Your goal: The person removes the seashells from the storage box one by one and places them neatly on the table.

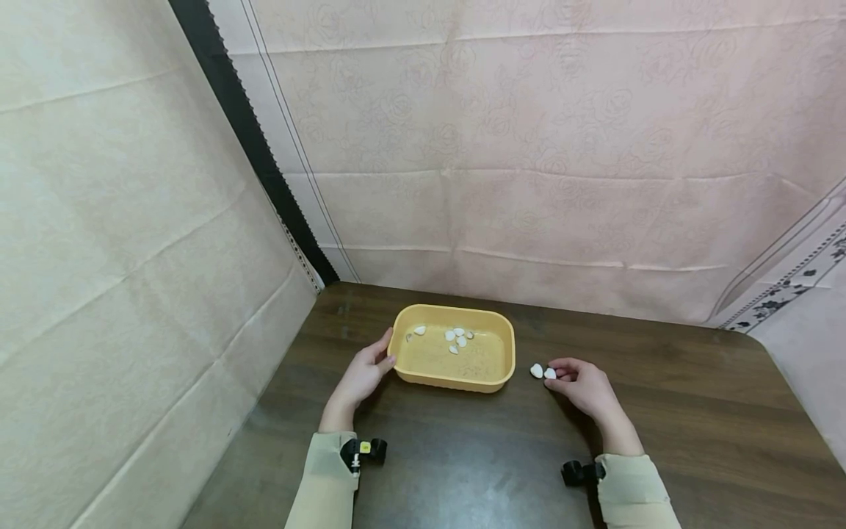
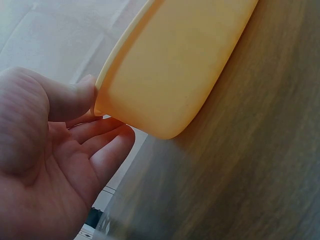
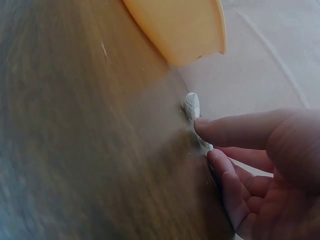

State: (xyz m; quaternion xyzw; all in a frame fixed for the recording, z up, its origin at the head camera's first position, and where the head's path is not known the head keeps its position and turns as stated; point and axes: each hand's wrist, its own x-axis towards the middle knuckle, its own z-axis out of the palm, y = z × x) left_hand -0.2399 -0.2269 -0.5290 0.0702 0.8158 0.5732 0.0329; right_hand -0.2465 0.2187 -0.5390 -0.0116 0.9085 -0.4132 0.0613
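A yellow plastic basin stands on the table with several small white shells lying in it. My left hand grips its left end, the thumb at the rim and the other fingers behind and below. To the right of the basin, my right hand pinches a white shell at table level between thumb and fingers. Just left of that one, a second white shell lies on the wood; its ridged side shows in the right wrist view. The fingers partly hide the pinched shell.
The dark wooden table runs back to a pale patterned cloth wall. Another cloth wall closes off the left side. Black wrist cameras sit on both sleeves.
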